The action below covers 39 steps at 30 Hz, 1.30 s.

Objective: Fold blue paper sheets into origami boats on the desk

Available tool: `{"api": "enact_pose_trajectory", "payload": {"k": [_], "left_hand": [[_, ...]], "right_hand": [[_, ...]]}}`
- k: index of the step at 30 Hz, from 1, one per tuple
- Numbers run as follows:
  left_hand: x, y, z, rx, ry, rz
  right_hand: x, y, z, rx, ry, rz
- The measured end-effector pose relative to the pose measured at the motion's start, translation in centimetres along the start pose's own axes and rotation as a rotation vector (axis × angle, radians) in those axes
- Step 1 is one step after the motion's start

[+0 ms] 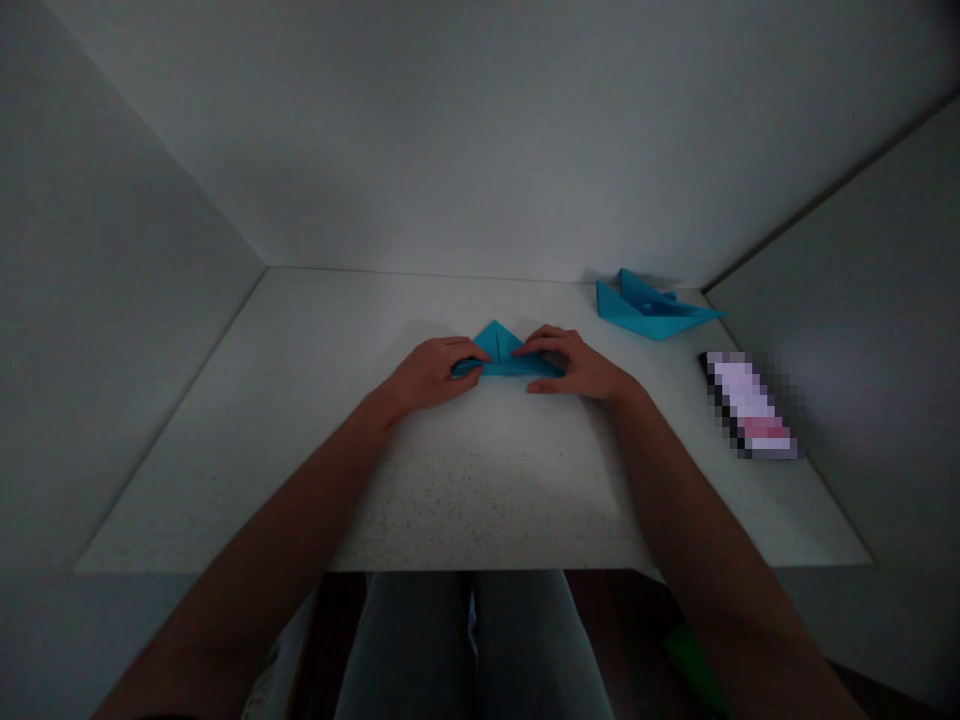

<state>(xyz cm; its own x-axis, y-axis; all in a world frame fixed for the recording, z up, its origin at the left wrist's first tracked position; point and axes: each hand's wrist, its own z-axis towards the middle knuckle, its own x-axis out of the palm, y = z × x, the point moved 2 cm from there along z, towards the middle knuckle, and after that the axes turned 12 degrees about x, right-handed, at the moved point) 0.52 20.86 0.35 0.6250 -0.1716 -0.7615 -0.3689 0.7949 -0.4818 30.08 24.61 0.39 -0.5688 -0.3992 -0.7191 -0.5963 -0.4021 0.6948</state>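
A blue folded paper (501, 352), triangular with a point upward, lies on the white table (480, 480) in the middle. My left hand (431, 372) rests on its left corner, fingers curled and pressing the paper down. My right hand (574, 365) covers its right corner, fingers pressed together on the fold. Both forearms reach in from the near edge.
A finished blue paper boat (649, 305) sits at the back right near the wall. A blurred flat rectangular object (750, 405) lies at the right. White walls enclose the table on the left, back and right. My legs show below the near edge.
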Motion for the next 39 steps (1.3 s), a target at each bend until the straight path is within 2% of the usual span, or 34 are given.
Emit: {"api": "enact_pose_trajectory", "payload": {"k": [6,13,17,21,26,30,33,36,39], "left_hand": [[-0.4,0.4,0.3,-0.155,-0.022,-0.116],[-0.3,0.9,0.1,-0.206,-0.081,-0.099],[0.0,0.5,0.2,-0.210,-0.087,-0.093],[-0.1,0.0,0.2,-0.223,-0.119,-0.151],[-0.6,-0.3,0.1,-0.235,-0.125,-0.232],[-0.8,0.1,0.0,-0.172,-0.134,-0.100],[-0.6,0.6,-0.1,-0.152,-0.072,0.041],[-0.2,1.2,-0.3,-0.214,-0.011,0.176],[0.1,1.5,-0.5,-0.280,-0.005,0.291]], "right_hand": [[-0.8,0.0,-0.4,0.046,0.024,0.221],[-0.5,-0.5,-0.1,0.094,-0.032,0.246],[-0.4,-0.5,0.0,0.082,0.005,0.292],[-0.3,-0.7,0.0,0.064,0.007,0.236],[-0.1,-1.3,0.0,0.129,-0.066,0.224],[0.2,-1.6,0.0,0.106,-0.143,0.203],[0.3,-1.8,0.1,0.093,-0.219,0.043],[0.4,-1.9,0.0,0.126,-0.264,-0.101],[0.4,-1.7,-0.1,0.156,-0.234,-0.128]]}}
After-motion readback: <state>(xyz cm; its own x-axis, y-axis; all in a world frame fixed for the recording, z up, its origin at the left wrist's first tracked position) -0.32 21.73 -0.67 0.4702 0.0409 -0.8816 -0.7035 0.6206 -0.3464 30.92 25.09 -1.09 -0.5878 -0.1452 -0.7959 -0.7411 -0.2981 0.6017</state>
